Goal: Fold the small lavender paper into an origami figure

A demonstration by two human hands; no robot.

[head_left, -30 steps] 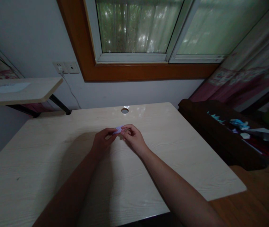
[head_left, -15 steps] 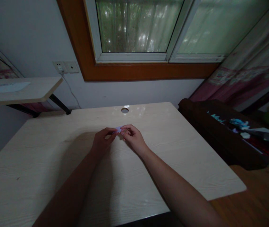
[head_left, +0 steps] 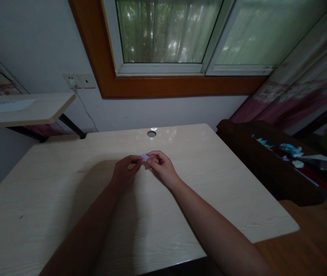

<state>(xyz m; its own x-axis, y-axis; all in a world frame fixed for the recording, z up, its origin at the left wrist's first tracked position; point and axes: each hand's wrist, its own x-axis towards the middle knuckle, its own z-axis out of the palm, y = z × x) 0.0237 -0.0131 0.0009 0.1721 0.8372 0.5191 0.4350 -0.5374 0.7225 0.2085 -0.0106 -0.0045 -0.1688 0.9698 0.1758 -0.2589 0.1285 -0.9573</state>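
Note:
A small, pale purple piece that looks like folded paper [head_left: 144, 156] is pinched between my two hands over the middle of the desk. My left hand [head_left: 125, 168] grips its left end between thumb and fingertips. On the other side, my right hand [head_left: 161, 165] has thumb and fingers closed on its right end. Fingertips cover most of the piece, so its full shape is hidden. Beneath both hands lies the light wood-grain desk [head_left: 209, 191], with my arms' shadow falling to the left.
A round cable hole [head_left: 151, 133] sits near the desk's back edge. To the left, a raised shelf [head_left: 45, 109] on black legs carries a paper sheet [head_left: 8, 106]. A wall socket [head_left: 79, 81] holds a plugged cord. Dark brown furniture [head_left: 238, 142] with assorted items stands at right.

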